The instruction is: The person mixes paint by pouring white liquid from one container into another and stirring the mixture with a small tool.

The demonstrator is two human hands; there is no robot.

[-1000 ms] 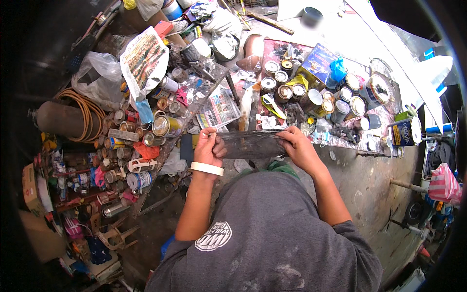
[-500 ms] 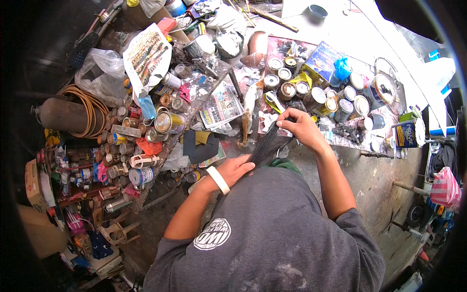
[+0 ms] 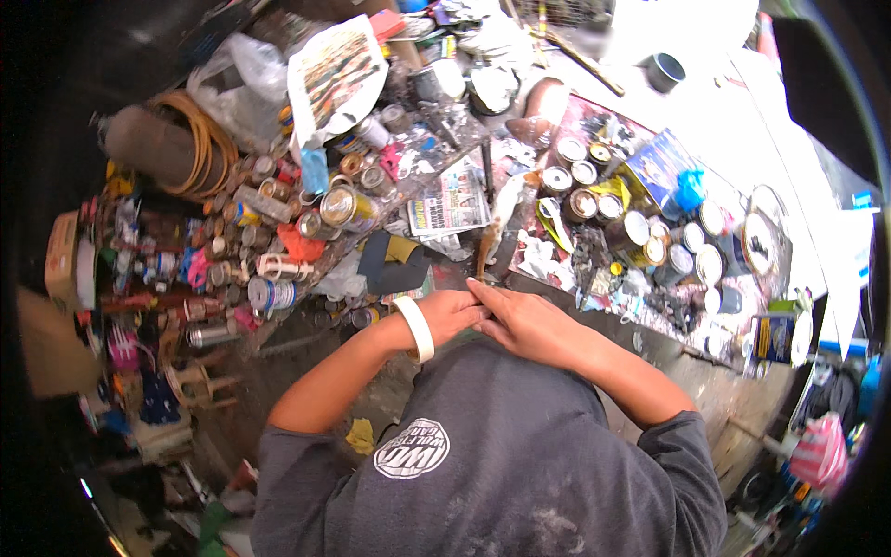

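The left hand [image 3: 452, 317] and right hand [image 3: 531, 327] meet, right fingers overlapping left; whether anything lies between, I cannot tell. The white ring [image 3: 415, 330] around the left wrist looks light, graspable by its rim. Just beyond the left hand, the dark sheet [image 3: 388, 278] seems thin, bendable, best taken by an edge; a tan piece [image 3: 403, 248] hides part.

The shirt [image 3: 520, 446] is matt cloth, the clear bag [image 3: 223, 100] crinkled, glossy plastic.
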